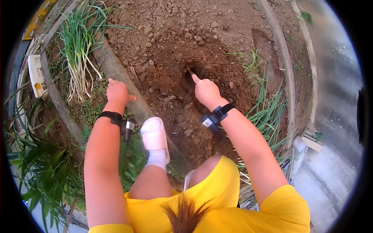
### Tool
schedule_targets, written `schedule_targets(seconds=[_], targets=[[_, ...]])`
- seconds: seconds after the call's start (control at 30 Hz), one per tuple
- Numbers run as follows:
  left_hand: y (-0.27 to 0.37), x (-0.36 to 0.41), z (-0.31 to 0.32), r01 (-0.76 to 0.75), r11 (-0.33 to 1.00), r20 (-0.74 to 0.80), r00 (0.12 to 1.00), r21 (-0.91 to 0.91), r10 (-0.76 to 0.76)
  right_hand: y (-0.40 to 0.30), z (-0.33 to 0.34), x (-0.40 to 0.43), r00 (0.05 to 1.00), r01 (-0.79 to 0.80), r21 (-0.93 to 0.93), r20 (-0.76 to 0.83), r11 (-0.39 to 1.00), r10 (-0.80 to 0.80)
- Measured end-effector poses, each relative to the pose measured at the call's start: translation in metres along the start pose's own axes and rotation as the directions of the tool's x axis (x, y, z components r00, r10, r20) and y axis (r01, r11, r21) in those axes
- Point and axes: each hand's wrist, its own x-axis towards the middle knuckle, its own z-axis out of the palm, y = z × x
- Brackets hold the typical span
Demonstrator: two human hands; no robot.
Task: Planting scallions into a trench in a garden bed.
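Observation:
My right hand [207,91] is closed around a hand tool [190,72], its index finger stretched along it. Only a short bit of the tool shows; its tip goes into a dark hole [198,70] in the loose brown soil [172,62]. My left hand [117,92] hovers near the concrete edging [112,59], thumb out to the side and fingers partly bent, with nothing visible in it. Just beyond it lies a bunch of spring onions [77,55], white stalks and roots towards me. More green onions [271,116] lie to the right of the hole, partly behind my right forearm.
A thin stick [135,77] pokes from the soil beside the edging. My foot in a pale slipper [153,134] rests at that edging. Leafy plants [49,163] crowd the lower left. A concrete border [279,38] and grey paving [335,96] run along the right.

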Motion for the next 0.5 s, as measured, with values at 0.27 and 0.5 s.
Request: schedule_targets(seconds=[0.27,0.5], targets=[[-0.001,-0.001,0.001,0.014,0.999,-0.011,1.0,-0.039,-0.014,0.013,-0.023,-0.064,0.994,-0.041,-0.015,-0.101,0.999,0.039],[-0.004,-0.002,0.003,-0.011,0.999,-0.027,1.0,-0.035,0.01,0.01,0.033,-0.002,0.979,-0.161,0.109,-0.108,0.981,0.172]])
